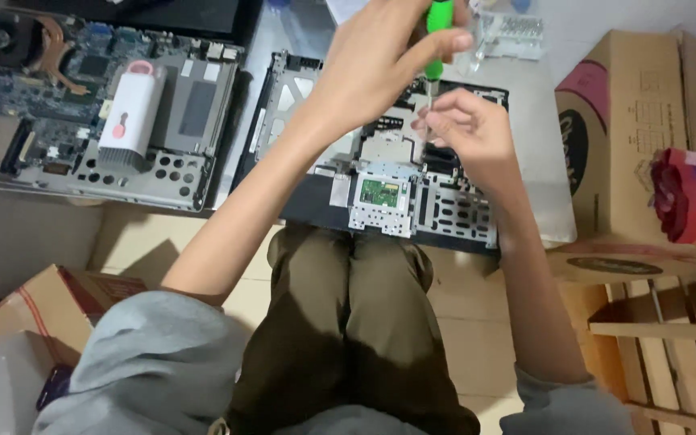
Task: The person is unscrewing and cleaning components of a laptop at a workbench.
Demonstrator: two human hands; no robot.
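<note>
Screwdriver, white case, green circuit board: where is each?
screwdriver (438, 24), head view, on its green handle.
white case (129, 113), head view, middle of its body.
green circuit board (380, 192), head view, centre of the board.

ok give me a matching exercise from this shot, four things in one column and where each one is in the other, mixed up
Things:
1. green-handled screwdriver
2. white oblong plastic case with pink parts
3. brown cardboard box
4. small green circuit board

Places:
A. at the right edge of the table
B. gripped in the left hand, its shaft pinched by the right hand
C. set in the opened black laptop base, near its front edge
D. lying on the stripped laptop chassis at the left

Pairs: 1-B, 2-D, 3-A, 4-C
</note>
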